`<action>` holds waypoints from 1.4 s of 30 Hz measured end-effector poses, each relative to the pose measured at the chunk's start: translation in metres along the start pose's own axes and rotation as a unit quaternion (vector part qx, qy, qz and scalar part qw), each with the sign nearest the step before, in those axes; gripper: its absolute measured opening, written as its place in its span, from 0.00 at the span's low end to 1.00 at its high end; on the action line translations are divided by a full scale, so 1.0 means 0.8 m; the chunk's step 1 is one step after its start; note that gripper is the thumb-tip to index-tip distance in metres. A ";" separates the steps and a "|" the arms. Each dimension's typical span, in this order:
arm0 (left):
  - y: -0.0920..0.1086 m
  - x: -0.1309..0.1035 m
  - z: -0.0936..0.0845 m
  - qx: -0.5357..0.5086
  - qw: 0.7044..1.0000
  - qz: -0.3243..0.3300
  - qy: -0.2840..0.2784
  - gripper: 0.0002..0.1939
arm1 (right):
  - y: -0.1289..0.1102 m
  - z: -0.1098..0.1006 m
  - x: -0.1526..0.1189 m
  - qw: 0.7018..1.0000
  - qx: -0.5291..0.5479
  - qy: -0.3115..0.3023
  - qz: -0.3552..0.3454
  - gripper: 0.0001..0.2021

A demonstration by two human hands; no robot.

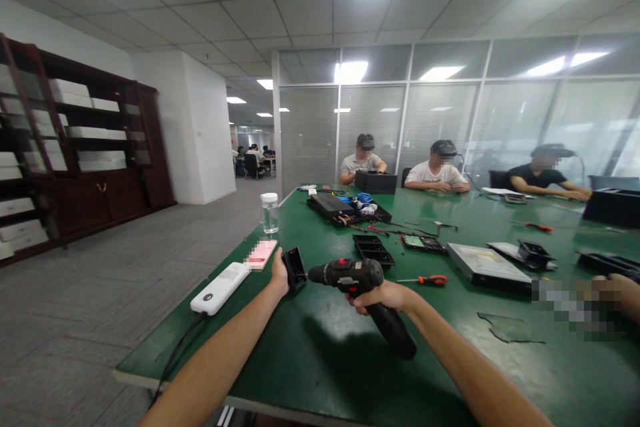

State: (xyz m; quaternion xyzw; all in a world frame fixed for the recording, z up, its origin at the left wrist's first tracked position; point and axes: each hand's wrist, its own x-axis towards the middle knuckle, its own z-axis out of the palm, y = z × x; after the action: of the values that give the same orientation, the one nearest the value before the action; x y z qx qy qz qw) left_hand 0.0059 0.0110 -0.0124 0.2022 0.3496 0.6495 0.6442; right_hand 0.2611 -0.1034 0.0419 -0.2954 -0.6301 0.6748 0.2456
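Observation:
My right hand is wrapped round the grip of a black cordless drill with red details. The drill points left, its chuck close to a small black plastic frame. Whether the bit touches that frame I cannot tell. My left hand holds the frame from its left side, tilted up above the green table. Just left of this hand lie a pink card-like item and a white device with a black cable.
A lidded clear jar stands near the left edge. Beyond the drill lie a black tray, a circuit board, an orange screwdriver and a silver drive. Several people sit around the table; a co-worker's hand is at right.

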 end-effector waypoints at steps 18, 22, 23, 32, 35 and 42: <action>0.002 -0.002 0.001 -0.011 1.000 -0.014 0.016 0.20 | 0.000 0.001 -0.001 1.000 -0.013 -0.003 -0.016 0.16; 0.001 -0.003 0.001 0.002 1.000 -0.005 0.000 0.21 | 0.000 0.001 -0.002 0.999 -0.036 0.000 -0.025 0.16; 0.001 -0.003 0.001 0.006 1.000 -0.003 -0.002 0.21 | 0.000 0.001 -0.002 0.999 -0.042 0.016 -0.027 0.17; 0.003 -0.004 0.001 0.007 1.000 -0.015 0.001 0.21 | -0.005 -0.002 -0.005 0.993 -0.106 0.034 -0.040 0.15; 0.003 -0.005 0.002 0.001 1.000 -0.011 -0.001 0.21 | -0.008 0.001 -0.007 0.987 -0.147 0.050 -0.037 0.14; 0.004 -0.007 0.003 -0.004 1.000 -0.010 -0.005 0.22 | -0.012 0.008 -0.009 0.979 -0.184 0.075 -0.044 0.12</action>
State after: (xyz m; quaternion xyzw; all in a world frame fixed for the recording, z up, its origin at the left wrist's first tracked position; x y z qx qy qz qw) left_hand 0.0062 0.0063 -0.0073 0.2000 0.3458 0.6433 0.6531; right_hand 0.2613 -0.1118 0.0522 -0.3575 -0.7358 0.5117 0.2628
